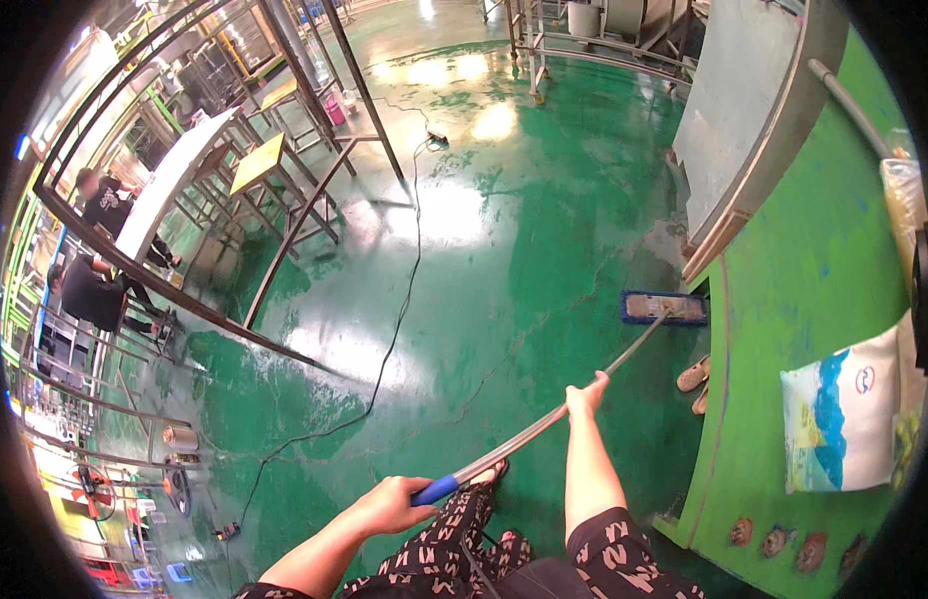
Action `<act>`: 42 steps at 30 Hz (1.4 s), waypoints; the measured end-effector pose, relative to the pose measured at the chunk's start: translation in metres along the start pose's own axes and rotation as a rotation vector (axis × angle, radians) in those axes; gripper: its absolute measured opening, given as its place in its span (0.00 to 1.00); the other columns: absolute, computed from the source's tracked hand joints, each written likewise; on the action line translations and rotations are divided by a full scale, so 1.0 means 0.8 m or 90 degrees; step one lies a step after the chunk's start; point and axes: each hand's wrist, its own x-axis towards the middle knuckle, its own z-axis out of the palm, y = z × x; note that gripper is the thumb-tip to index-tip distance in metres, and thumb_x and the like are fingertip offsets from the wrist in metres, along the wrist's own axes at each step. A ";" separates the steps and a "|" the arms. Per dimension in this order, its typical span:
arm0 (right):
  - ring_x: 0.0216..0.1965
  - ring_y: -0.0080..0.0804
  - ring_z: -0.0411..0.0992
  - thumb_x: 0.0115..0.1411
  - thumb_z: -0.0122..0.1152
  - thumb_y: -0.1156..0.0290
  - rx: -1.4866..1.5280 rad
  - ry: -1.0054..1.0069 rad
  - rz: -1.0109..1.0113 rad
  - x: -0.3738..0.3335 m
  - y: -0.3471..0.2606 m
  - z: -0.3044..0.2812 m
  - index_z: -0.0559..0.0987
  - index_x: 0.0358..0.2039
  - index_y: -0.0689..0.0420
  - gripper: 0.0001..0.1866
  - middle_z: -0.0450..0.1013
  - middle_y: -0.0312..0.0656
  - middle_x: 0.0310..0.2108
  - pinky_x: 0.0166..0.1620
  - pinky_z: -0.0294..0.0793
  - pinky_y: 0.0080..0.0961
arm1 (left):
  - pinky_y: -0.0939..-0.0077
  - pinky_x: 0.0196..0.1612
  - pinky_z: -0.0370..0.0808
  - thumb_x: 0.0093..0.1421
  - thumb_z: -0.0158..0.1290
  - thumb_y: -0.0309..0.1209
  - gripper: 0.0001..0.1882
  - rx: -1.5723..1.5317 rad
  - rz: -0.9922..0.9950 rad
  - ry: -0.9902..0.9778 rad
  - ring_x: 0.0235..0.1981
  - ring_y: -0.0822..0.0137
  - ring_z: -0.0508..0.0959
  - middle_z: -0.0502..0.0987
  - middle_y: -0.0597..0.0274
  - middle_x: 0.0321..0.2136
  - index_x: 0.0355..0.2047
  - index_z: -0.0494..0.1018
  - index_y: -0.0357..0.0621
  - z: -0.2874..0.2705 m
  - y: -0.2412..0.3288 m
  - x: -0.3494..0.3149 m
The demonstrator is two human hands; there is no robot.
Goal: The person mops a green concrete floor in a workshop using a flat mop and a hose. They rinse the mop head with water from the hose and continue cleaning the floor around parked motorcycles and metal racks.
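Observation:
A flat floor mop (517, 436) with a long metal handle slants across in front of me. My left hand (392, 502) is closed round the blue grip at its near end. Farther up the metal pole, my right hand (587, 395) is wrapped about the shaft. The wide mop head (643, 307), edged in blue, lies on the green floor (504, 369) at the right, its end beside the edge of a green surface. A pair of beige shoes (694, 375) sits just nearer than the mop head, partly under that edge.
A black cable (402, 319) runs along the floor to a power strip (438, 141). A dark metal frame (274, 275) and yellow-topped stools (258, 164) stand left, with two people seated beyond. The green platform (753, 399) at right bears a white sack (843, 414).

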 end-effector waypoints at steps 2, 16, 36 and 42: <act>0.48 0.49 0.64 0.39 0.61 0.81 0.005 0.015 0.033 0.030 0.000 0.003 0.58 0.51 0.56 0.36 0.64 0.54 0.46 0.51 0.64 0.37 | 0.71 0.33 0.72 0.49 0.58 0.36 0.23 0.014 0.008 -0.024 0.25 0.67 0.76 0.77 0.53 0.25 0.45 0.71 0.41 -0.013 0.007 0.037; 0.23 0.30 0.68 0.36 0.61 0.77 -0.050 -0.136 0.060 0.050 -0.067 -0.005 0.73 0.23 0.61 0.10 0.68 0.40 0.21 0.28 0.71 0.27 | 0.67 0.34 0.73 0.44 0.58 0.34 0.21 0.139 -0.054 -0.027 0.27 0.57 0.77 0.77 0.54 0.27 0.42 0.74 0.50 -0.138 0.069 0.079; 0.63 0.52 0.40 0.57 0.46 0.50 -0.521 -0.195 -0.284 0.221 0.016 -0.018 0.73 0.42 0.61 0.26 0.49 0.55 0.60 0.60 0.41 0.54 | 0.60 0.36 0.73 0.46 0.60 0.38 0.27 0.191 0.094 -0.014 0.32 0.50 0.76 0.77 0.52 0.30 0.48 0.69 0.60 -0.004 0.038 0.375; 0.64 0.60 0.30 0.40 0.63 0.40 -0.503 -0.477 -0.434 0.089 0.052 0.040 0.68 0.45 0.58 0.40 0.44 0.56 0.61 0.60 0.28 0.64 | 0.70 0.36 0.74 0.49 0.58 0.35 0.21 0.086 -0.067 0.036 0.33 0.59 0.79 0.78 0.50 0.31 0.46 0.72 0.50 -0.008 -0.121 0.301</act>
